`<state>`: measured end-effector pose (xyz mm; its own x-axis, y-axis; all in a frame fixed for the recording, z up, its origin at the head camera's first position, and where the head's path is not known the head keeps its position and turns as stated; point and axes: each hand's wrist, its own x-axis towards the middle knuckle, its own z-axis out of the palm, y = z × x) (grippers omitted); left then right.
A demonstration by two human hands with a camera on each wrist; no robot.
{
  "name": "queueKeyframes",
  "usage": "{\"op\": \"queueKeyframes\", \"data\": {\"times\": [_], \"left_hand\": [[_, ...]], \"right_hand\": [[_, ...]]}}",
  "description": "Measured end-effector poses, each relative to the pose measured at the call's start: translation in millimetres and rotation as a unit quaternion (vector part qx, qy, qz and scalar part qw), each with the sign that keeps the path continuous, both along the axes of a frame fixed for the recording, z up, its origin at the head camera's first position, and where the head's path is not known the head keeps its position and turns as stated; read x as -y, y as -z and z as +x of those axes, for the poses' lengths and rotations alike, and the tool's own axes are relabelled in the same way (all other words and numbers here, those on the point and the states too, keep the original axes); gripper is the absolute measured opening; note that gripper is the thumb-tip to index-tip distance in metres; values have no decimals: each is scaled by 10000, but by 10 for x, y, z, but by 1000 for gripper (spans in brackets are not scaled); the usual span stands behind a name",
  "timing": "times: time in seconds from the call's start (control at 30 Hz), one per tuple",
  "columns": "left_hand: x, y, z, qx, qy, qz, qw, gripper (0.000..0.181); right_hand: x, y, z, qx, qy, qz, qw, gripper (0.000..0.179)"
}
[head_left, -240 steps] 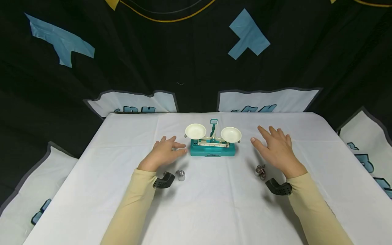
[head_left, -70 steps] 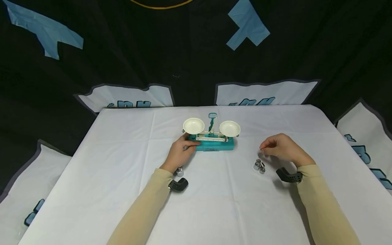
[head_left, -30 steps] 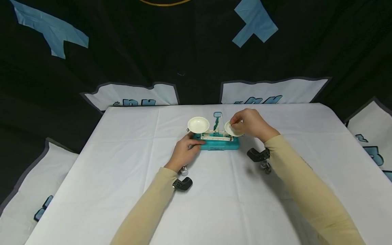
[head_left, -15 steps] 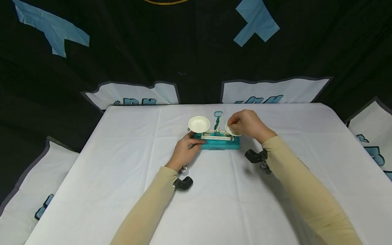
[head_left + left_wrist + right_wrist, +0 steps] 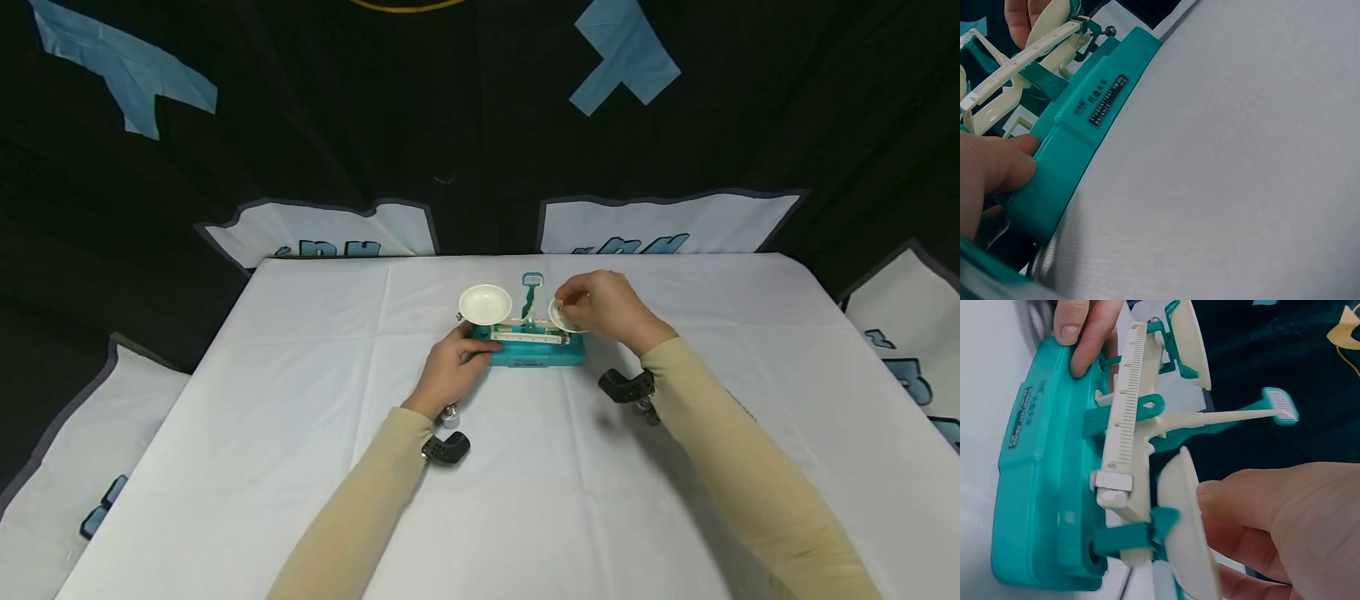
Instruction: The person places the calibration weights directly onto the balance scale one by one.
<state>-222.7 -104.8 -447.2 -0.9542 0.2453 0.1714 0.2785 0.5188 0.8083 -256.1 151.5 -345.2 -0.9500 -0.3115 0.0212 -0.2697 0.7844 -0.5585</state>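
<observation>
On the softly creased white surface (image 5: 517,517) stands a smooth teal balance (image 5: 536,354), its left end gripped by the left hand (image 5: 447,371), while the right hand (image 5: 606,310), angled inward, bends its fingers over a round, shallow cream pan (image 5: 1185,528), any pinched object hidden.

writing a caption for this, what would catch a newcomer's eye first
Likely the teal balance scale, on the far half of the white table. Next, the left hand on its left end and the right hand at its right pan. Behind, blue patches stand out on the black backdrop.
</observation>
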Motion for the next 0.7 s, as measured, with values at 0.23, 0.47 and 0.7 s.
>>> {"op": "queueKeyframes", "data": {"times": [0.23, 0.47, 0.7], "left_hand": [[15, 23, -4, -45, -9, 1, 10000, 22], [29, 19, 0, -28, -27, -4, 10000, 23], [6, 24, -12, 5, 33, 98, 9999, 23]], "right_hand": [[-244, -90, 148, -366, 192, -47, 9991, 32], [-598, -105, 402, -582, 525, -155, 9968, 31], [-906, -6, 706, -820, 793, -118, 9934, 29]]}}
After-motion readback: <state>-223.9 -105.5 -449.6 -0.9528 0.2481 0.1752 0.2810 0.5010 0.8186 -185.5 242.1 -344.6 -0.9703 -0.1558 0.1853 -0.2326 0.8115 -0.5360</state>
